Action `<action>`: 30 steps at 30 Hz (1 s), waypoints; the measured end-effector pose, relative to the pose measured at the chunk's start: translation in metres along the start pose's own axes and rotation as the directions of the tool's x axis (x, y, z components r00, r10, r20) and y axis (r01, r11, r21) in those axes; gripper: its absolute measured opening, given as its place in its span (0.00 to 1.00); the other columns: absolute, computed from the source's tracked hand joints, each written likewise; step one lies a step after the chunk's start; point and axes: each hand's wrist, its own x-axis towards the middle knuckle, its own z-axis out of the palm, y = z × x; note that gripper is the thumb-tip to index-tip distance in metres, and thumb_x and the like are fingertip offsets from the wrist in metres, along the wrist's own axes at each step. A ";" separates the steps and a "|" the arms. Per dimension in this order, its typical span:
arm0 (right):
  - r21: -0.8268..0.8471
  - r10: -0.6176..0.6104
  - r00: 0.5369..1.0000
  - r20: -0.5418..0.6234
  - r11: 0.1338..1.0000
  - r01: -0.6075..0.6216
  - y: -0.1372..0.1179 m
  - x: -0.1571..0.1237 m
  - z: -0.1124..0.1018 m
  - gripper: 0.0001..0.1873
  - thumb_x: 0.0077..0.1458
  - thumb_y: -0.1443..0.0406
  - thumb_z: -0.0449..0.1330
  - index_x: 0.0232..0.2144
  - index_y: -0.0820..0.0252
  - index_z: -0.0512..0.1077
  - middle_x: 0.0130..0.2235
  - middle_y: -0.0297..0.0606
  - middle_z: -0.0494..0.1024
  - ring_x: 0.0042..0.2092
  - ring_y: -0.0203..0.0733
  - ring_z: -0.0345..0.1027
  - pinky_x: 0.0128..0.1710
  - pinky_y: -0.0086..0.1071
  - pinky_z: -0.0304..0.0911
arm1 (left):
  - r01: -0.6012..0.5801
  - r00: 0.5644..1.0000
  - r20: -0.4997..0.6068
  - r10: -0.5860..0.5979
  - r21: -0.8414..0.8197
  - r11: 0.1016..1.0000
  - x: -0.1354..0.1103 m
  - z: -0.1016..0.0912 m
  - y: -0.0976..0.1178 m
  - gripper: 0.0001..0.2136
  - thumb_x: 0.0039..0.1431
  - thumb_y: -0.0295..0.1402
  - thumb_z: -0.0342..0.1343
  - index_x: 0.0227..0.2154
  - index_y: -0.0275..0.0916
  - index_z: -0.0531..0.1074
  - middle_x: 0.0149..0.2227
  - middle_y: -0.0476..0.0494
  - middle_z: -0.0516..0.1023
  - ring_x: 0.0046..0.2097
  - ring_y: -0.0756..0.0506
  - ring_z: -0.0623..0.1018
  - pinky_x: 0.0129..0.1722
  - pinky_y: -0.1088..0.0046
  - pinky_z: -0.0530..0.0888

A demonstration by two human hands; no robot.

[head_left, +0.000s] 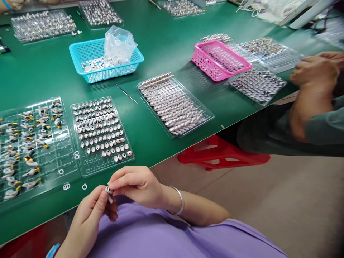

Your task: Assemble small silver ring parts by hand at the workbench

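Observation:
My left hand [90, 213] and my right hand [135, 186] meet just below the table's front edge, above my purple shirt. Both pinch one small silver and white part [109, 190] between their fingertips. A silver bangle [179, 201] circles my right wrist. Straight ahead on the green table [161, 46] lies a clear tray of small oval metal caps [100, 132]. Left of it a clear tray [29, 147] holds white parts with yellow tips. A few small white rings [66, 186] lie loose on the table near my hands.
A blue basket [104, 59] with a plastic bag and small parts stands behind the trays; thin tweezers [126, 94] lie beside it. A tray of metal rods [174, 105] and a pink basket [220, 59] sit to the right. Another person's hands [314, 75] work at the right; a red stool [220, 152] stands below.

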 end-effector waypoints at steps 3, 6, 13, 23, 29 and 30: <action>0.037 0.028 1.000 -0.006 0.999 -0.027 0.001 0.000 0.001 0.04 0.55 0.73 0.63 0.35 0.67 0.78 0.37 0.44 0.81 0.36 0.35 0.77 0.38 0.24 0.76 | -0.005 1.000 0.006 0.004 0.057 0.998 -0.002 -0.002 0.001 0.18 0.67 0.45 0.45 0.28 0.40 0.68 0.25 0.51 0.72 0.28 0.49 0.74 0.32 0.75 0.71; 0.084 0.063 0.998 0.006 0.994 -0.063 0.001 0.000 0.000 0.04 0.55 0.73 0.64 0.34 0.67 0.78 0.36 0.43 0.81 0.36 0.35 0.77 0.38 0.24 0.75 | -0.029 0.999 0.021 0.027 0.136 0.990 -0.003 -0.005 0.001 0.18 0.68 0.44 0.44 0.27 0.40 0.67 0.25 0.51 0.71 0.27 0.50 0.73 0.33 0.75 0.69; 0.072 0.078 0.997 0.030 0.994 -0.080 -0.003 0.001 -0.001 0.04 0.56 0.72 0.63 0.33 0.67 0.78 0.36 0.43 0.81 0.36 0.34 0.77 0.38 0.24 0.75 | -0.032 0.998 0.062 0.019 0.202 0.979 -0.004 -0.010 0.003 0.18 0.68 0.45 0.43 0.26 0.41 0.66 0.23 0.51 0.70 0.27 0.49 0.72 0.32 0.74 0.69; 0.037 0.040 0.999 0.020 0.999 -0.041 -0.005 -0.001 0.000 0.04 0.56 0.71 0.63 0.34 0.66 0.78 0.37 0.43 0.81 0.37 0.34 0.78 0.39 0.24 0.76 | -0.141 0.990 0.033 0.140 0.405 0.903 -0.004 -0.006 0.011 0.17 0.69 0.41 0.41 0.24 0.42 0.64 0.23 0.51 0.70 0.25 0.49 0.70 0.27 0.76 0.67; 0.067 0.044 0.999 0.025 0.997 -0.045 -0.006 -0.001 -0.001 0.03 0.55 0.74 0.63 0.32 0.69 0.78 0.36 0.45 0.81 0.34 0.34 0.77 0.37 0.23 0.76 | -0.203 0.978 0.052 0.203 0.481 0.853 -0.005 -0.005 0.009 0.17 0.69 0.38 0.40 0.25 0.42 0.63 0.23 0.52 0.68 0.25 0.50 0.69 0.27 0.77 0.66; 0.059 0.040 0.999 0.014 0.997 -0.040 -0.006 -0.002 0.000 0.03 0.55 0.74 0.63 0.32 0.69 0.78 0.35 0.44 0.81 0.34 0.34 0.77 0.36 0.23 0.76 | -0.212 0.976 0.054 0.213 0.491 0.845 -0.006 -0.004 0.009 0.16 0.69 0.38 0.40 0.25 0.42 0.63 0.23 0.52 0.68 0.24 0.50 0.69 0.26 0.77 0.66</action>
